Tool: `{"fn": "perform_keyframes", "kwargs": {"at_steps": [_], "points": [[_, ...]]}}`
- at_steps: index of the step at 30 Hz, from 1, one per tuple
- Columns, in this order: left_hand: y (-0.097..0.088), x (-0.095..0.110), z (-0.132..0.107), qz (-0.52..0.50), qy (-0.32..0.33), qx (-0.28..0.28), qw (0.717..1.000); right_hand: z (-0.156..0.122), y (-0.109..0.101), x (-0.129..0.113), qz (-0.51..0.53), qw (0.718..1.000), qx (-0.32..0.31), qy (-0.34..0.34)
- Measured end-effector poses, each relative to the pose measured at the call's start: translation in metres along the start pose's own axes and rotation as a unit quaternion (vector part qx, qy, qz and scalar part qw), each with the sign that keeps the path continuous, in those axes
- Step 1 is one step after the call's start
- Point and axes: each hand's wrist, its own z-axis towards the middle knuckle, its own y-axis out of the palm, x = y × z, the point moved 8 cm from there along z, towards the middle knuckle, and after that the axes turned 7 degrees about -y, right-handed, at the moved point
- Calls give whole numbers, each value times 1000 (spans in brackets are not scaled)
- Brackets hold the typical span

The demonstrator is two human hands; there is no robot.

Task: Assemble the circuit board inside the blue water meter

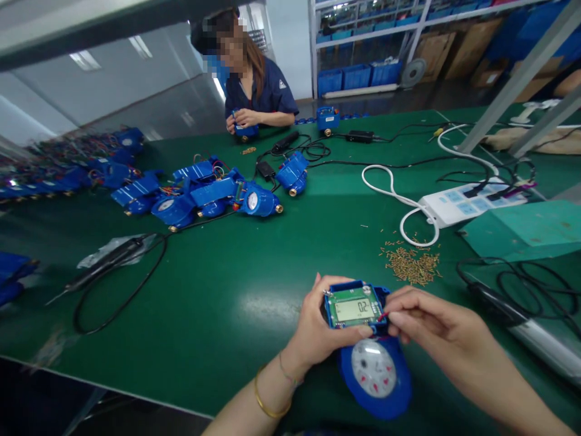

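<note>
My left hand (315, 324) is wrapped round the electronics housing of a blue water meter (402, 381), thumb along its near edge. The housing lies open, showing a green circuit board (336, 298) with a lit display (354, 309). Below it is the meter's round white dial (374, 367) with red pointers. At the housing's right edge my right hand (424, 318) is closed, thumb and forefinger pinching a thin red wire (384, 316). The wire's far end is hidden by the fingers. Just beyond my hands lies a loose pile of small brass-coloured screws (413, 265).
More blue meters (213, 194) cluster at centre-left. Corded electric screwdrivers lie left (106, 263) and right (521, 327). A white power strip (472, 200) and a green box (526, 230) stand at right. Across the green table (254, 260), a co-worker (258, 91) holds another meter.
</note>
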Motion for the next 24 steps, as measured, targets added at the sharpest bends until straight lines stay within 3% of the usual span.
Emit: {"fn": "perform_keyframes", "kwargs": {"at_steps": [3, 6, 9, 11, 16, 20, 24], "points": [[0, 0, 0, -9, 0, 4, 1000, 4, 1, 11, 30, 997, -37, 59], [1, -1, 0, -25, 4, 3, 1000, 3, -2, 17, 31, 997, -28, 68], [1, -2, 0, -29, 4, 1, 1000, -2, -6, 14, -1, 1000, 11, 20], [2, -3, 0, -33, 2, 0, 999, -6, -6, 5, -52, 997, 29, -47], [2, -3, 0, -35, 9, 5, 999, -23, 1, -17, -219, 949, 101, -203], [1, -3, 0, -49, 18, 10, 999, -33, 7, -14, -257, 930, 146, -218], [1, -3, 1, -60, 20, 15, 998, -38, 15, -1, -218, 944, 142, -205]]}}
